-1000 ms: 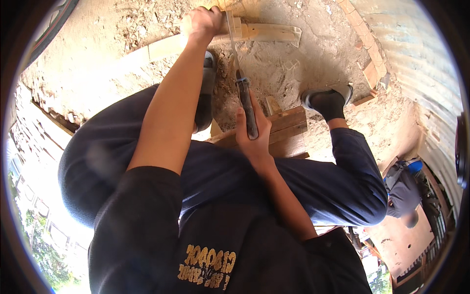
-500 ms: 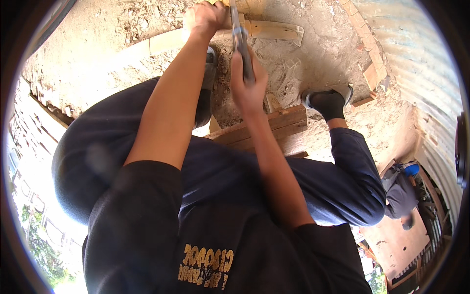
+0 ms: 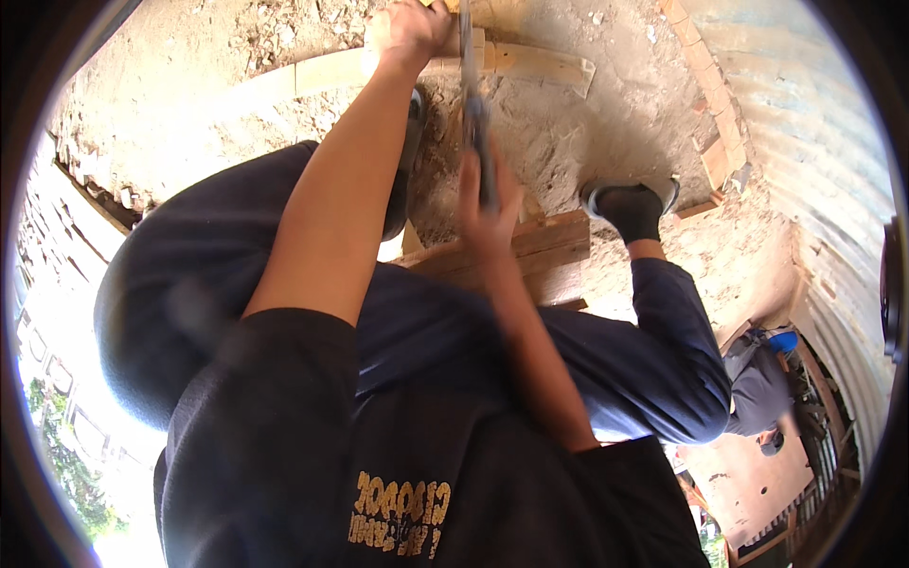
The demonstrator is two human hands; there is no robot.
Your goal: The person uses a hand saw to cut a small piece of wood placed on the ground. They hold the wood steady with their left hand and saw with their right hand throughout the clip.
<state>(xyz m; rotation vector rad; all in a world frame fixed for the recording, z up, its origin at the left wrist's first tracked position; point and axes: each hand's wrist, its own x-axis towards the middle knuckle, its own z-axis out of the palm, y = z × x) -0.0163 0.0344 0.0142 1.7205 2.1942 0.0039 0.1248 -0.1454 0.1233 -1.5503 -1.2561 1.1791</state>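
Observation:
At the top edge, my left hand (image 3: 407, 36) is closed over a piece of wood (image 3: 475, 43), with its fingertips partly cut off by the picture's edge. My right hand (image 3: 490, 213) grips the dark handle of a handsaw (image 3: 471, 80). The saw's thin blade shows nearly edge-on and blurred, running up beside my left hand against the wood; its far end is out of view. Beneath both lies a curved strip of light wood (image 3: 540, 64) on the dirt ground.
Wooden planks (image 3: 540, 248) lie between my legs, near my sandalled foot (image 3: 630, 204). A corrugated metal wall (image 3: 805, 123) rises on the right, with a row of wood pieces (image 3: 705, 80) along its base. Another person (image 3: 760, 383) is beside a pale board (image 3: 757, 488) at lower right.
My right hand has drawn the saw back toward my body. My left hand stays on the wood; the whole view has shifted slightly.

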